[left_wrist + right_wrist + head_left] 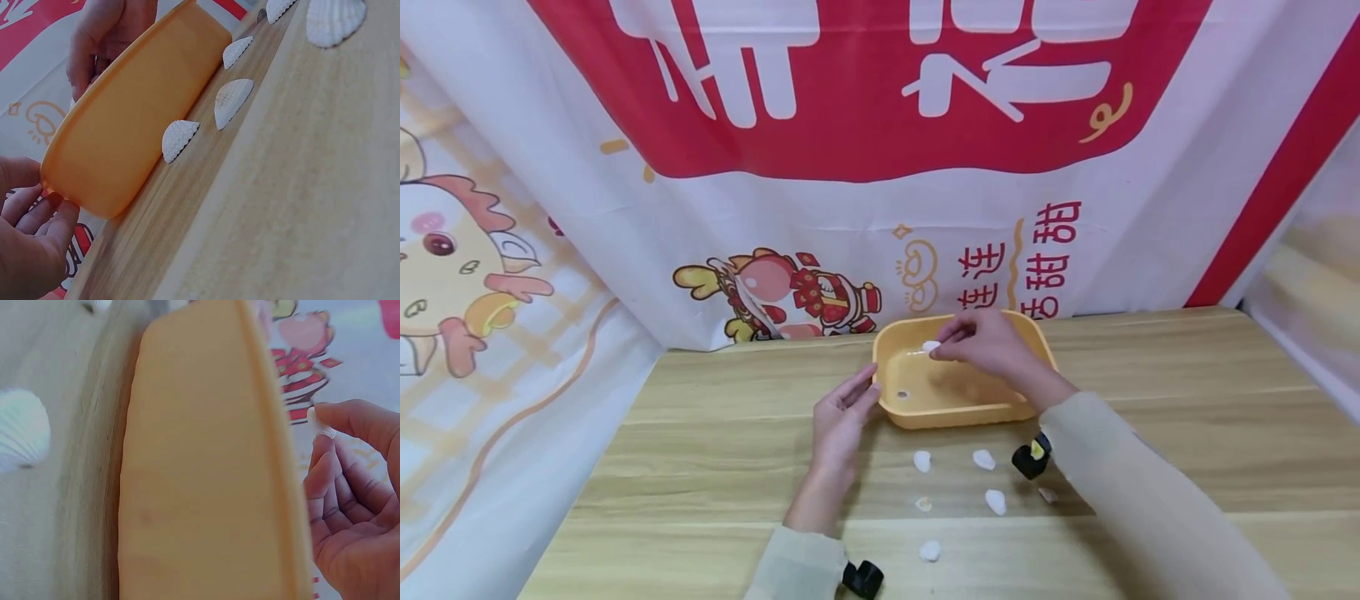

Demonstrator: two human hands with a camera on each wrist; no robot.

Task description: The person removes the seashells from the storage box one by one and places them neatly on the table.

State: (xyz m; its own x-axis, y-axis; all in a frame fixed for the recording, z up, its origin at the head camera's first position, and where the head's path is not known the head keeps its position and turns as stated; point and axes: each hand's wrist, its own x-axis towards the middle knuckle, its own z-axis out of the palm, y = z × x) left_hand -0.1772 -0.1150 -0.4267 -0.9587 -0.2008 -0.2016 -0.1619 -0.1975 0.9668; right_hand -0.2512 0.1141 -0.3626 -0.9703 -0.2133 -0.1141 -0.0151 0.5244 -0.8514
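Observation:
A yellow plastic basin stands at the back of the wooden table. My left hand holds its left end, thumb and fingertips at the rim and outer wall. Over the basin's inside, my right hand pinches a small white seashell between thumb and fingertips. The right wrist view shows this shell edge-on, beyond the basin's wall. A small greyish spot shows on the basin floor. In front of the basin lie several loose shells, including a ribbed white one close to its wall.
The wooden table backs onto a hanging printed cloth in red and white, just behind the basin. Another printed cloth hangs on the left. A black wrist camera sits on the right wrist, near a small brownish shell.

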